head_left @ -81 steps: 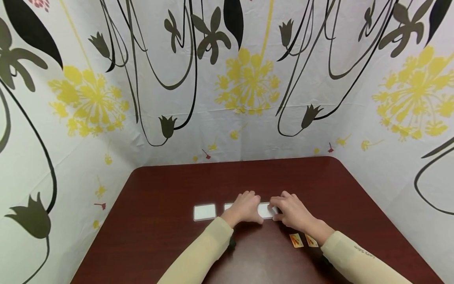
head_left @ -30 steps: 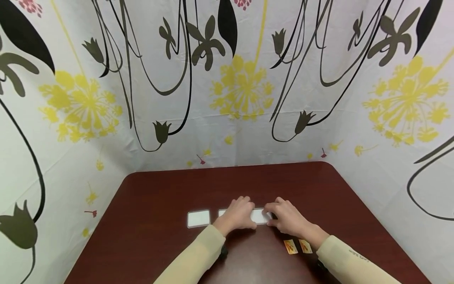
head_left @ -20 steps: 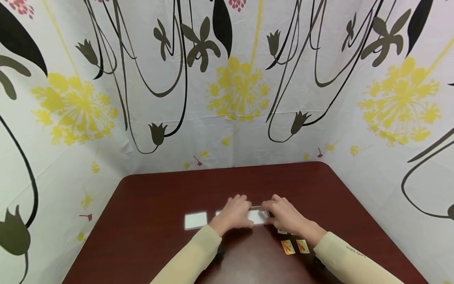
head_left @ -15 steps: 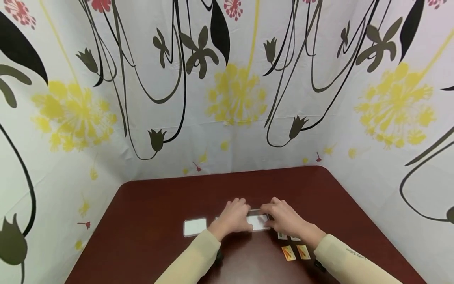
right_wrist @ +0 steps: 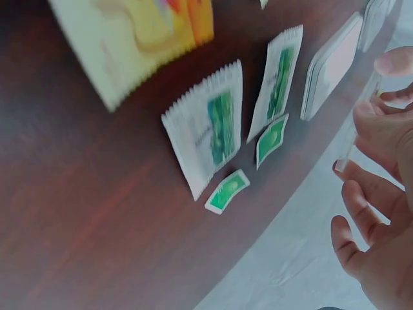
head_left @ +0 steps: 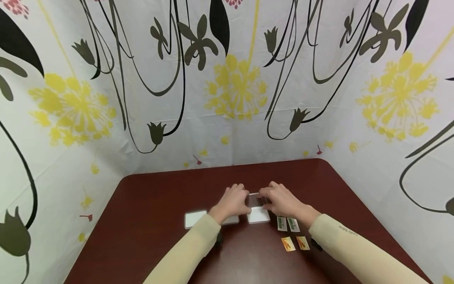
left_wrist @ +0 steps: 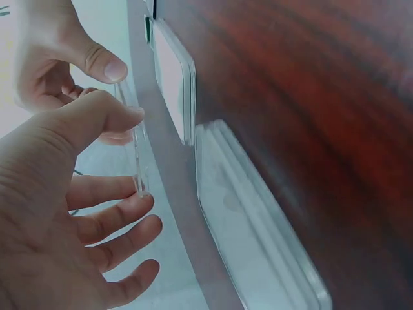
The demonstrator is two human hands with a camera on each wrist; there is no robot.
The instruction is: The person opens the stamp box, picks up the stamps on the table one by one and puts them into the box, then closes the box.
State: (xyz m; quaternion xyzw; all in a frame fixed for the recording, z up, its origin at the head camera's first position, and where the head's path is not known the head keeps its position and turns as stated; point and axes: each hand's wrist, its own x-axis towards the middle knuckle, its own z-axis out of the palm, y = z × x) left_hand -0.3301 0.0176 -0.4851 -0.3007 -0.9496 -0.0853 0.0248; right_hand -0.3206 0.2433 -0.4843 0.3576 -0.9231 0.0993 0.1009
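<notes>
A thin clear plastic lid (head_left: 253, 200) is held edge-up between both hands, just above and behind a flat white case (head_left: 258, 215) on the table. My left hand (head_left: 231, 203) pinches the lid's left end, thumb toward me; the left wrist view shows its lower fingers loosely spread. From the other end, my right hand (head_left: 281, 200) pinches the same lid (right_wrist: 348, 145) between thumb and fingers. A second clear-edged case (left_wrist: 258, 226) lies left of the first, partly hidden by my left hand in the head view. Farther left rests a third white case (head_left: 194, 219).
Two green-and-white packets (head_left: 281, 223) lie near my right wrist, with two yellow-orange packets (head_left: 288, 244) closer to me. Small green pieces (right_wrist: 227, 192) sit by the packets' ends. The dark red table (head_left: 159, 197) meets a patterned cloth (head_left: 227, 146) behind.
The clear lid has come up off the white case, and both hands have moved slightly up and away with it. The green-and-white packets now show beside the right hand.
</notes>
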